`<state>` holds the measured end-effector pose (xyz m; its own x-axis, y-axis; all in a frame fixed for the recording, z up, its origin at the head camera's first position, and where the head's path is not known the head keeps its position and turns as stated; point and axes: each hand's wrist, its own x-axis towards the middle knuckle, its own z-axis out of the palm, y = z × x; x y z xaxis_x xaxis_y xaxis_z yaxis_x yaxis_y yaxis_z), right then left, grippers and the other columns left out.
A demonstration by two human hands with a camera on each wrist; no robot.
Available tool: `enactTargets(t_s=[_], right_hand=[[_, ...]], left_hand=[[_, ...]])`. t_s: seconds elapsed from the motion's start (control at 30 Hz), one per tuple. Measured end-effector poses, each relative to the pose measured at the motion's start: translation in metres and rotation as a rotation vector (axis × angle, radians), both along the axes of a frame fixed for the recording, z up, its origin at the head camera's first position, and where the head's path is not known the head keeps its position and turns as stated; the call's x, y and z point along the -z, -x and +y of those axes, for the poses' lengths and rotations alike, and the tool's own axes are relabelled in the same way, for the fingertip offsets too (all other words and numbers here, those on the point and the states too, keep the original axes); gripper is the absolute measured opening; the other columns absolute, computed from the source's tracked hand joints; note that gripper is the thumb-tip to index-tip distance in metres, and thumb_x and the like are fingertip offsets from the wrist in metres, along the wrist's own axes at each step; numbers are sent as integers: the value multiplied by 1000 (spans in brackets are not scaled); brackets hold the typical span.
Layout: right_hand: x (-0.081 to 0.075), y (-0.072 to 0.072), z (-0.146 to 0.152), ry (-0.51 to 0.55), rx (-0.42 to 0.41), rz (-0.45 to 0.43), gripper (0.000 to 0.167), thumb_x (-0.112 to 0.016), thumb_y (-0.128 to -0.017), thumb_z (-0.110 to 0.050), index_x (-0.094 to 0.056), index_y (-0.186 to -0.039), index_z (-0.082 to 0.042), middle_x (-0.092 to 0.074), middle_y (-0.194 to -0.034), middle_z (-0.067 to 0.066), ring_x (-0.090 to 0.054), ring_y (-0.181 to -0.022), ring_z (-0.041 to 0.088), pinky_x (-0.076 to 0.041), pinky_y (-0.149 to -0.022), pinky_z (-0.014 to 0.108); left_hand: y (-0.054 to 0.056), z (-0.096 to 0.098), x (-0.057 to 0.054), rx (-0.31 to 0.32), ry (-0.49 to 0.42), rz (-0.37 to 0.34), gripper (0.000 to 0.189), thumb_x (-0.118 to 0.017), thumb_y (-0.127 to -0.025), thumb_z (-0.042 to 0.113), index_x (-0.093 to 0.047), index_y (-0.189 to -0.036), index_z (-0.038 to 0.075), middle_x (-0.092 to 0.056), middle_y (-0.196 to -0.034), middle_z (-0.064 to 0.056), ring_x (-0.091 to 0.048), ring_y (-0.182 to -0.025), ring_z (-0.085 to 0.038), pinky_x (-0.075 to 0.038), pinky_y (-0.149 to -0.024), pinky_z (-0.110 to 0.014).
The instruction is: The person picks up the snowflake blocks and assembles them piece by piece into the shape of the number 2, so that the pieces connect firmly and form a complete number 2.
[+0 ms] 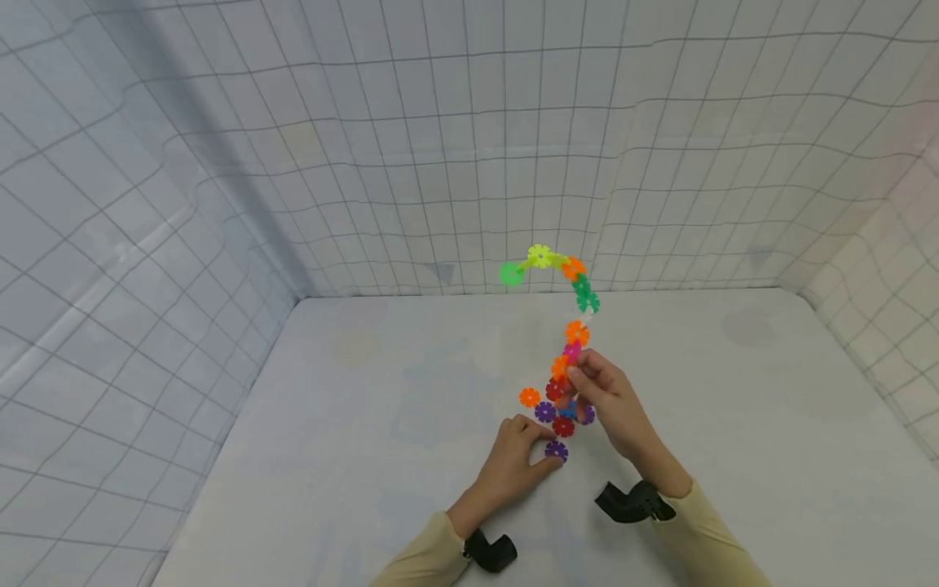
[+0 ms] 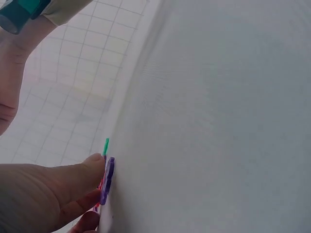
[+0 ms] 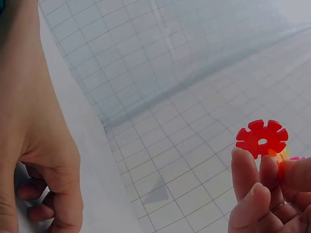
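A curved chain of slotted interlocking discs rises from my right hand (image 1: 612, 399). Its far end is a light green disc (image 1: 512, 273), followed by a yellow disc (image 1: 540, 256), orange, green and pink ones. The right thumb and fingers pinch the chain at an orange disc (image 1: 561, 368), and a red disc (image 3: 262, 138) forms the near end. My left hand (image 1: 513, 461) holds a purple disc (image 1: 556, 451) by its edges between thumb and fingers, low over the table. In the left wrist view that purple disc (image 2: 108, 180) shows edge-on.
Loose discs lie between the hands: an orange disc (image 1: 530, 397), another purple disc (image 1: 545, 412), a red disc (image 1: 563, 426) and a blue disc (image 1: 568, 410) partly hidden by the right hand. White table (image 1: 352, 424); grid-patterned walls (image 1: 469, 163) stand behind and at both sides.
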<state>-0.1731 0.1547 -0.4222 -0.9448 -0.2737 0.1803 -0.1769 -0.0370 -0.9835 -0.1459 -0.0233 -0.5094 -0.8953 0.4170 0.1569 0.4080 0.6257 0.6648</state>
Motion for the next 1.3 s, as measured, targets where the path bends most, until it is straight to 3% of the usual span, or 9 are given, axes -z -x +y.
enactTargets(t_s=[0.23,0.43,0.77,0.93,1.13,1.23,1.3], right_hand=[[-2,-1,3,54,-85,37,15,-44,-102,-11,-46,-101,4,-58,-74,10,-55,-57,18,-46,-48,26],[-3,-2,3,67,-142,76,12,-43,-102,-9,-46,-100,3,-59,-77,8,-50,-54,28,-46,-49,27],[-4,0,7,151,-220,114,15,-38,-103,-7,-51,-109,-3,-59,-80,4,-41,-52,31,-44,-49,30],[-5,-1,9,169,-233,115,16,-37,-103,-8,-51,-110,-5,-58,-81,4,-42,-53,30,-45,-51,30],[-5,-1,10,175,-220,101,17,-36,-104,-9,-49,-111,-1,-59,-82,5,-46,-55,27,-47,-53,29],[-6,-1,11,169,-207,74,17,-37,-104,-11,-48,-112,-2,-60,-81,5,-48,-55,26,-47,-53,29],[-6,-1,11,164,-199,56,17,-37,-104,-12,-49,-112,-4,-60,-82,6,-48,-56,26,-47,-54,29]], left_hand=[[0,-1,0,9,-37,-3,26,-76,-82,24,-66,-103,12,-49,-94,4,-41,-89,-12,-38,-76,-22],[4,-6,4,-4,-102,-20,19,-77,-81,21,-64,-94,15,-56,-87,8,-45,-81,-9,-40,-70,-21],[13,-17,-2,-4,-295,-133,10,-76,-82,15,-69,-89,10,-61,-75,8,-54,-65,-4,-48,-61,-21],[15,-22,-16,-5,-357,-133,9,-73,-85,15,-72,-91,8,-65,-79,4,-57,-66,-7,-50,-62,-23],[12,-27,-40,-16,-494,-209,13,-69,-88,11,-71,-99,4,-69,-91,-3,-64,-75,-21,-50,-62,-23],[5,-29,-66,-32,-516,-236,14,-66,-89,7,-70,-101,0,-69,-92,-9,-65,-76,-20,-52,-64,-27],[3,-31,-71,-40,-552,-265,16,-66,-90,9,-69,-102,0,-69,-91,-9,-66,-78,-26,-54,-67,-36]])
